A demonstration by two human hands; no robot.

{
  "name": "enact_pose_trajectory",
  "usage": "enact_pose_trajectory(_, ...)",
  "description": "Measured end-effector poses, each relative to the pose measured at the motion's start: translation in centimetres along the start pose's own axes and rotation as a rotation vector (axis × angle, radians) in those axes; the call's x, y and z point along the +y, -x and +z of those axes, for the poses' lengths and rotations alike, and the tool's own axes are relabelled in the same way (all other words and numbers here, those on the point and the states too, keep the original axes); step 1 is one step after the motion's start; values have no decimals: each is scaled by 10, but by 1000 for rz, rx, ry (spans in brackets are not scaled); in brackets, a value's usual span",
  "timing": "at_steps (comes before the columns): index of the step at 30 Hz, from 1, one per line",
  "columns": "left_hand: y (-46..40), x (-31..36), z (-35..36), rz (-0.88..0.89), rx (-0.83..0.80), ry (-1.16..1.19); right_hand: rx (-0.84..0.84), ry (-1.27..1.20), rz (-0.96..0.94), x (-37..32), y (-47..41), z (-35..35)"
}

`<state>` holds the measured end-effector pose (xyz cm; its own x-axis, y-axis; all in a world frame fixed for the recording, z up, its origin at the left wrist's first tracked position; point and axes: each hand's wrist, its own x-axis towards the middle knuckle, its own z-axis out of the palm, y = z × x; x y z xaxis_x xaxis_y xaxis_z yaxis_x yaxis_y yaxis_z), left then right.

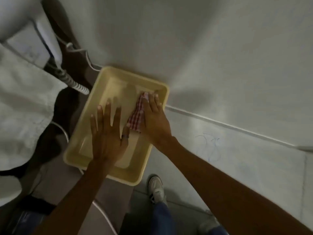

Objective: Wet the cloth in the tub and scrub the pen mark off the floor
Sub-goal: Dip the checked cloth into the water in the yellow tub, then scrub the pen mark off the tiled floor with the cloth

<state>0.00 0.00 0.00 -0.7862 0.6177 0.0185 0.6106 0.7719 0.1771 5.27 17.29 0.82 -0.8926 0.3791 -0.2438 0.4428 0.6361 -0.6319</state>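
A pale yellow rectangular tub [153, 89] sits on the floor against the white wall. Inside it lies a red-and-white checked cloth [136, 118], and my right hand [155, 122] rests flat on top of it, pressing it down at the tub's right side. My left hand [106, 135], fingers spread and holding nothing, hovers over the middle of the tub beside the cloth; a dark ring shows on one finger. A blue pen scribble [210, 146] marks the light floor to the right of the tub.
White cables and a coiled cord [71, 80] run along the floor left of the tub, by white fabric [22, 102]. My white shoe [155, 188] and jeans leg stand just below the tub. A baseboard line [237, 127] runs along the wall on the right.
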Motion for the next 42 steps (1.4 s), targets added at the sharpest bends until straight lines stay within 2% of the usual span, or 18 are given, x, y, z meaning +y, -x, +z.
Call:
enact_pose_trajectory(4, -6, -22, 51, -67, -52, -5, -29, 2, 219, 11, -56, 71)
enact_pose_trajectory(8, -1, -27, 82, -121, -34, 26, 156, 35, 162, 23, -70, 118)
enact_pose_trajectory(13, 14, 2, 70, -190, 116, 123, 47, -114, 108, 24, -61, 89)
enact_pose_trajectory(17, 28, 52, 44, -182, 257, 220, 308, -265, -113, 29, -5, 40)
enact_pose_trajectory(20, 43, 98, 41, -104, 286, 242, 360, -218, -130, 62, 60, 18)
enact_pose_trajectory(24, 72, 157, 64, 23, 133, 270, 340, -145, 10, 147, 147, 20)
enact_pose_trajectory(30, 116, 231, 159, 253, -129, 218, 273, -104, 405, 295, 250, 51)
enact_pose_trajectory(34, 127, 254, 232, 325, -228, 158, 213, -88, 544, 373, 268, 69)
enact_pose_trajectory(42, 140, 269, 409, 314, -365, 61, 208, -148, 629, 528, 251, 131)
